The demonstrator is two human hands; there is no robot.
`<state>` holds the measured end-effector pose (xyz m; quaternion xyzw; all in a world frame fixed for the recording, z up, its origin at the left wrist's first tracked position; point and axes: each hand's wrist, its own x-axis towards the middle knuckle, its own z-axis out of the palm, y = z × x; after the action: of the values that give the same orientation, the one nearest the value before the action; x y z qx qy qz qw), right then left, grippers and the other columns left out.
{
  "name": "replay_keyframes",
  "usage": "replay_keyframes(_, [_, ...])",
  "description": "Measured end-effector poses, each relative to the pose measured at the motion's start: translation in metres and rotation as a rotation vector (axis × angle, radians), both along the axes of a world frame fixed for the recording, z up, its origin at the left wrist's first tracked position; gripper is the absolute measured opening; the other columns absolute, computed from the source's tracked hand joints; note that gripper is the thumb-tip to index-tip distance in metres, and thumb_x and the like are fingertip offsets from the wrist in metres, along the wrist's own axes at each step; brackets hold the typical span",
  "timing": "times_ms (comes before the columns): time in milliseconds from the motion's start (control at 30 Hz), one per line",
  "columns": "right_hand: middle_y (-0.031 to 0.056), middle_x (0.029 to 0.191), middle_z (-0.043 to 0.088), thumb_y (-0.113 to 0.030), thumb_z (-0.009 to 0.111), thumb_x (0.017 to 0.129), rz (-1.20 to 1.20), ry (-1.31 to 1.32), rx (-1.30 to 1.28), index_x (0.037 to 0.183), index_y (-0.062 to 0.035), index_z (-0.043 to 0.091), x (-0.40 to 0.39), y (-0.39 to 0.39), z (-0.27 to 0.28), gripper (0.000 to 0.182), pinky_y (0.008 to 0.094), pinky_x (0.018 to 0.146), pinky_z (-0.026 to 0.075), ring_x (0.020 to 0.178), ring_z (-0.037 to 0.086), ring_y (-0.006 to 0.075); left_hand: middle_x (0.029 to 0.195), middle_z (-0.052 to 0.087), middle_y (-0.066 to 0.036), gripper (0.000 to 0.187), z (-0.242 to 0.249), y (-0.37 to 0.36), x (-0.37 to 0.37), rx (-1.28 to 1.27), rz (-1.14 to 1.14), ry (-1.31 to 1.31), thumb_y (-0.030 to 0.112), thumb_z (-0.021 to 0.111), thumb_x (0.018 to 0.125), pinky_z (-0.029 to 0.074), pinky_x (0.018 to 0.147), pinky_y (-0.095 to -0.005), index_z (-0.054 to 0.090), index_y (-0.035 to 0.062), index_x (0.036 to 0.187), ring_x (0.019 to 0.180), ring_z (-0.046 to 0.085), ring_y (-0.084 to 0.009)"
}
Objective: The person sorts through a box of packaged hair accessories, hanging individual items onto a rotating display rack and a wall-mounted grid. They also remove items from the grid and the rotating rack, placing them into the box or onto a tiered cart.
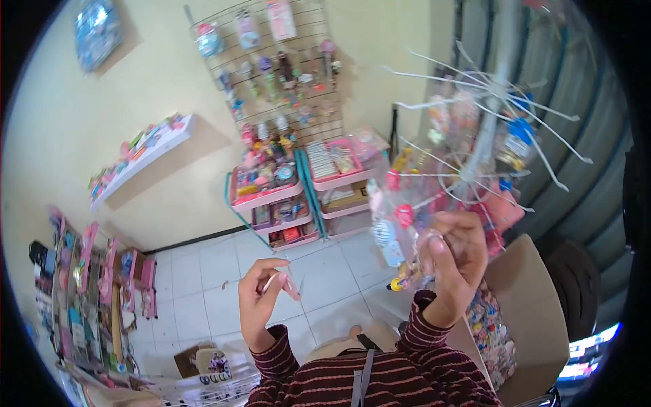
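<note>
My left hand [261, 298] is raised over the tiled floor, thumb and fingers pinched. A small, thin, pale thing [293, 290] shows at its fingertips, too blurred to name. My right hand [456, 261] is up beside a white wire display rack [497, 88], its thumb and fingers curled together. What it grips is hidden behind the fingers. Close to it hang bagged charms and trinkets, among them a pink piece [404, 216], a blue-and-white piece [386, 237] and a yellow piece [396, 285].
Several bare white hooks stick out from the rack. Below right, an open cardboard box [536, 292] holds many small colourful pieces [494, 332]. Two pink tiered carts [274, 197] stand by the wall under a wire grid [271, 61]. Packed shelves [85, 292] line the left side.
</note>
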<state>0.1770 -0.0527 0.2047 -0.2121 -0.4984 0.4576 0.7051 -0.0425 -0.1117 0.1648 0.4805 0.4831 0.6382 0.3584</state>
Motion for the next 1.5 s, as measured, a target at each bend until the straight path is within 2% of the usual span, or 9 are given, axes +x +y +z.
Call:
replay_keyframes(67, [0.0064,0.074,0.052,0.003,0.046,0.076,0.024,-0.071,0.009,0.098,0.0025,0.044,-0.027,0.023,-0.007,0.022,0.0155,0.047,0.032,0.056,0.042,0.0049,0.058,0.052,-0.004,0.014,-0.025,0.005,-0.034,-0.115,0.226,0.329,0.002,0.05,0.075,0.034,0.047,-0.0182,0.051,-0.0001,0.089,0.053,0.049,-0.0071])
replay_keyframes(267, [0.0014,0.07,0.052,0.001,0.049,0.076,-0.051,-0.43,-0.017,0.096,-0.0003,0.048,-0.094,0.102,-0.045,0.021,0.0146,0.049,0.033,0.058,0.044,0.0032,0.064,0.05,-0.003,0.017,-0.07,0.013,-0.089,-0.166,0.447,0.401,0.003,0.05,0.077,0.038,0.056,-0.018,0.049,0.0008,0.094,0.063,0.049,-0.007])
replay_keyframes(333, [0.0008,0.068,0.051,0.002,0.05,0.075,-0.03,-0.408,-0.016,0.096,-0.0004,0.048,-0.115,0.131,-0.056,0.022,0.0146,0.049,0.034,0.06,0.046,0.0035,0.066,0.051,-0.004,0.018,-0.074,0.023,-0.107,-0.149,0.465,0.462,0.003,0.049,0.078,0.04,0.057,-0.019,0.049,0.0007,0.095,0.065,0.05,-0.0079])
replay_keyframes(533, [0.0037,0.076,0.053,0.003,0.048,0.075,-0.036,-0.386,0.006,0.097,0.0003,0.047,-0.176,0.221,-0.063,0.022,0.0174,0.056,0.039,0.067,0.049,0.0067,0.072,0.054,-0.006,0.017,-0.069,0.084,-0.159,-0.166,0.325,0.308,0.005,0.048,0.08,0.044,0.057,-0.0218,0.049,0.0001,0.096,0.068,0.052,-0.0105])
replay_keyframes(600, [0.0065,0.082,0.053,0.006,0.044,0.076,0.083,-0.141,-0.021,0.098,0.0012,0.046,-0.195,0.241,-0.058,0.023,0.0196,0.058,0.042,0.075,0.051,0.01,0.076,0.054,-0.006,0.016,-0.064,0.114,-0.179,-0.144,0.309,0.304,0.005,0.046,0.08,0.044,0.06,-0.0222,0.049,-0.0008,0.096,0.069,0.053,-0.012])
replay_keyframes(700, [0.0097,0.088,0.054,0.009,0.04,0.076,0.06,-0.095,0.016,0.099,0.0024,0.044,-0.214,0.279,-0.06,0.024,0.0212,0.062,0.045,0.083,0.052,0.0128,0.08,0.054,-0.008,0.015,-0.06,0.155,-0.204,-0.073,0.234,0.239,0.003,0.044,0.081,0.045,0.063,-0.0245,0.048,-0.0022,0.094,0.072,0.054,-0.0138])
replay_keyframes(767, [0.0111,0.09,0.054,0.009,0.04,0.076,0.05,-0.074,0.002,0.099,0.0028,0.044,-0.227,0.297,-0.058,0.024,0.0228,0.064,0.046,0.084,0.052,0.0136,0.085,0.054,-0.011,0.015,-0.062,0.18,-0.212,0.1,0.277,0.11,0.001,0.042,0.08,0.045,0.067,-0.0267,0.048,-0.0028,0.093,0.075,0.054,-0.0153])
replay_keyframes(1033, [0.0124,0.092,0.055,0.008,0.047,0.074,-0.028,-0.113,-0.073,0.095,0.0045,0.047,-0.261,0.351,-0.08,0.021,0.0259,0.063,0.051,0.084,0.055,0.0154,0.095,0.054,-0.015,0.023,-0.071,0.26,-0.218,0.168,0.251,0.065,-0.012,0.045,0.07,0.046,0.064,-0.0227,0.051,-0.005,0.091,0.085,0.054,-0.0189])
replay_keyframes(1500, [0.0132,0.091,0.056,0.006,0.049,0.074,-0.216,-0.229,-0.081,0.098,0.0042,0.048,-0.304,0.439,-0.084,0.024,0.0261,0.061,0.052,0.08,0.056,0.015,0.082,0.058,-0.014,0.02,-0.112,0.412,-0.235,0.154,-0.04,-0.081,-0.008,0.053,0.068,0.048,0.063,-0.0243,0.053,-0.0054,0.088,0.076,0.057,-0.0175])
